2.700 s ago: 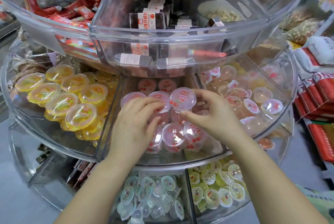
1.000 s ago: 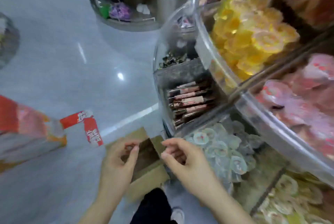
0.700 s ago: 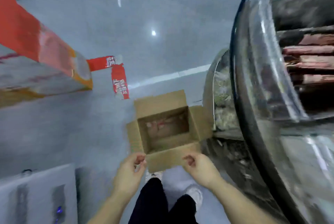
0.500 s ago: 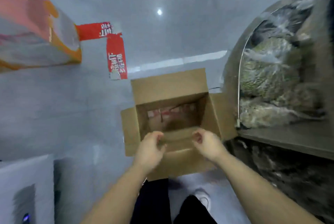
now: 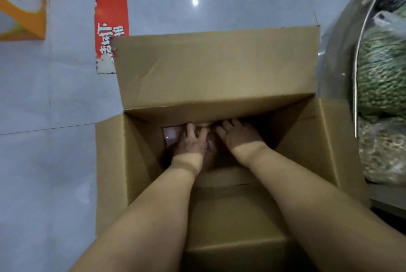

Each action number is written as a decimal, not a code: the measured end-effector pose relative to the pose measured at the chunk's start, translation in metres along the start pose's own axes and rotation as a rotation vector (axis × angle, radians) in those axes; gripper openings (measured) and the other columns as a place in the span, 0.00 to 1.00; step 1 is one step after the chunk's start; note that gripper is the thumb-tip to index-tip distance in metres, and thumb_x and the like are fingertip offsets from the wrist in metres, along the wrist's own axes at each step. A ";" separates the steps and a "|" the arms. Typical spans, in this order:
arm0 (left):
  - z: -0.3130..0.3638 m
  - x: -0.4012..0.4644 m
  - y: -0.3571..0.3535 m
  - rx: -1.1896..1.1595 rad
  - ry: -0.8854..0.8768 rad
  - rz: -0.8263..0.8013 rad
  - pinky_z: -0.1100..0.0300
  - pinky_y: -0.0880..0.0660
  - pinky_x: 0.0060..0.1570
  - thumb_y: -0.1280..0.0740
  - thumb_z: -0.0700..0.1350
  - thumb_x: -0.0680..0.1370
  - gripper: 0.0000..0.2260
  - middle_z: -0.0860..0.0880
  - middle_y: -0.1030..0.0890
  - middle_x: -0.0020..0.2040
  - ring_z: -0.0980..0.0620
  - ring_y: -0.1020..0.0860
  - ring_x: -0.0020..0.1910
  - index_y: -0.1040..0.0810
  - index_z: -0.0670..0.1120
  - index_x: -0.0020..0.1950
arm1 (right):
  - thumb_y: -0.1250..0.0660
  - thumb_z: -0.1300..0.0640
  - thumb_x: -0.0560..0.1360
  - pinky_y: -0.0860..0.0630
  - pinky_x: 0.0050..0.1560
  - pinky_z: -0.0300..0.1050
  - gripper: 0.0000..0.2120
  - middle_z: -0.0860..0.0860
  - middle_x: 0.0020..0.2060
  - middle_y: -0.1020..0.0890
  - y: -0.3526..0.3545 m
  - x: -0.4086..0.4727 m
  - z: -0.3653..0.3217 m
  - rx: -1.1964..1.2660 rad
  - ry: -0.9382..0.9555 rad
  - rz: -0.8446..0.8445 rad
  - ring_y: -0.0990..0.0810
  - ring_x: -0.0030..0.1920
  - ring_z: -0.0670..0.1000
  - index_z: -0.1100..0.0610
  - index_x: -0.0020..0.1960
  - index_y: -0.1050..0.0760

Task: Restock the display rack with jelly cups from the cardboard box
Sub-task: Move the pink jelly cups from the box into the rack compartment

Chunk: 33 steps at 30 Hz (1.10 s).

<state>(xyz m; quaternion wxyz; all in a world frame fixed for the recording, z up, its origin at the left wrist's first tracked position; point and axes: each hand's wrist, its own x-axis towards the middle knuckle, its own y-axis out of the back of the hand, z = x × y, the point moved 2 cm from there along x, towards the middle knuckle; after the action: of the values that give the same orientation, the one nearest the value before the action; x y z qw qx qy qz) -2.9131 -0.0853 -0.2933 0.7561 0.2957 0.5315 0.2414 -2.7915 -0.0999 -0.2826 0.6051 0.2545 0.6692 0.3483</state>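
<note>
Cardboard box: centre frame, flaps open, on grey floor. Jelly cups: dim, at box bottom. Left hand and right hand: both deep inside, fingers spread toward 12 o'clock; grasp cannot be told. Display rack: 3 o'clock. Red tape: 11 o'clock.

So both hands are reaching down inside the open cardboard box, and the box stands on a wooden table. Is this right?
Not quite. The left hand and right hand are indeed down inside the open cardboard box, but the head view shows it standing on a grey tiled floor, not a wooden table.
</note>
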 end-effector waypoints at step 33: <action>0.293 -0.546 0.411 -0.900 -0.866 -0.235 0.76 0.31 0.51 0.32 0.51 0.66 0.23 0.55 0.23 0.54 0.68 0.25 0.55 0.31 0.56 0.60 | 0.30 0.52 0.60 0.31 0.53 0.27 0.24 0.40 0.51 0.22 0.436 -0.681 -0.007 1.359 -0.612 1.140 0.23 0.54 0.40 0.40 0.55 0.29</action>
<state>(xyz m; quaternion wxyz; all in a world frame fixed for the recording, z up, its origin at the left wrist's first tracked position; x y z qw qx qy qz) -2.8303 -0.2213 0.4331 0.9744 -0.0404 0.0529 0.2148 -2.7398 -0.3466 0.4859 0.2143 0.9235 0.3150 0.0446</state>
